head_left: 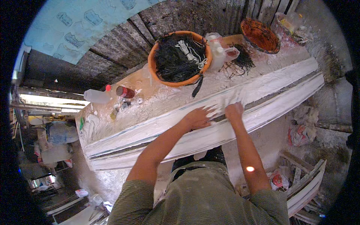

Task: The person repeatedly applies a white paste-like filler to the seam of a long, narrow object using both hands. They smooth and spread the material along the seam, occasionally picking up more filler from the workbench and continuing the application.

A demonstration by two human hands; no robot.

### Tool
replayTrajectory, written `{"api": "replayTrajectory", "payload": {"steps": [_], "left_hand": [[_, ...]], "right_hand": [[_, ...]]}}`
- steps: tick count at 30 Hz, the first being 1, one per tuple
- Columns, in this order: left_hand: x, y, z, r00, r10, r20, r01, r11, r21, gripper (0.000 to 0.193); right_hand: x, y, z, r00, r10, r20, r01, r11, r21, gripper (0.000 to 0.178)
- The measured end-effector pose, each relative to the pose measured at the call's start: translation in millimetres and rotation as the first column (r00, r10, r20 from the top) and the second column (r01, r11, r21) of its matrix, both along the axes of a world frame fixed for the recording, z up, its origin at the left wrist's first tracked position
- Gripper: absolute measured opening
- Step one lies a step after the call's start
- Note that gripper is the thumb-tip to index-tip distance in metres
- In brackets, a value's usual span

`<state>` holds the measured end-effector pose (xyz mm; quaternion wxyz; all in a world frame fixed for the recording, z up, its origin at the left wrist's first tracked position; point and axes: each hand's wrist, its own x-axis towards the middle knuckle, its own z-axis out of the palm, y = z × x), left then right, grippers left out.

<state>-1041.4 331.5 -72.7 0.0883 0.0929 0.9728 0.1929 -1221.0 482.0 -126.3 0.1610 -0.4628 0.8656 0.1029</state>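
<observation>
A long white plaster-like moulding (277, 81) with a dark grey lengthwise groove lies across the bench in front of me. Fingers spread and whitened at the tips, my left hand (198, 118) rests on it beside the groove. Just to its right, my right hand (234, 110) is curled closed over the moulding. Motion smears its far side, where a whitish blur hides whatever it grips. Beyond my hands stands an orange basin (152, 67) filled with black fibres (170, 56) and a bundle of pale strands (189, 52).
The powder-covered bench (131, 80) also carries a translucent bottle (96, 96), a dark red jar (125, 92), a white jug (216, 52), loose black fibres (242, 62) and a stained orange bowl (260, 36). White frame pieces (307, 187) lie at the lower right. A corrugated wall (120, 48) backs the bench.
</observation>
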Motion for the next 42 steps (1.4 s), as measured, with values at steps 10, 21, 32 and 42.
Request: {"api": "replayTrajectory", "payload": {"steps": [10, 21, 32, 42], "left_hand": [[284.4, -80.3, 22.9, 0.97, 0.136, 0.202, -0.086, 0.968, -0.237, 0.061], [240.8, -103.6, 12.6, 0.927, 0.204, 0.316, -0.15, 0.971, -0.187, 0.077], [-0.8, -28.1, 5.4, 0.966, 0.093, 0.242, -0.096, 0.995, 0.0, 0.082], [-272.8, 76.9, -32.3, 0.989, 0.083, 0.124, -0.1, 0.986, 0.137, 0.077]], "right_hand": [[277.1, -70.6, 40.4, 0.976, 0.082, 0.204, 0.003, 0.924, -0.383, 0.085], [158.9, -100.6, 57.6, 0.934, -0.214, 0.287, 0.228, 0.974, -0.016, 0.033], [-268.1, 63.6, -125.0, 0.941, -0.115, -0.317, 0.061, 0.983, -0.175, 0.021], [-480.6, 199.4, -73.4, 0.821, -0.564, -0.09, 0.31, 0.573, -0.759, 0.036]]}}
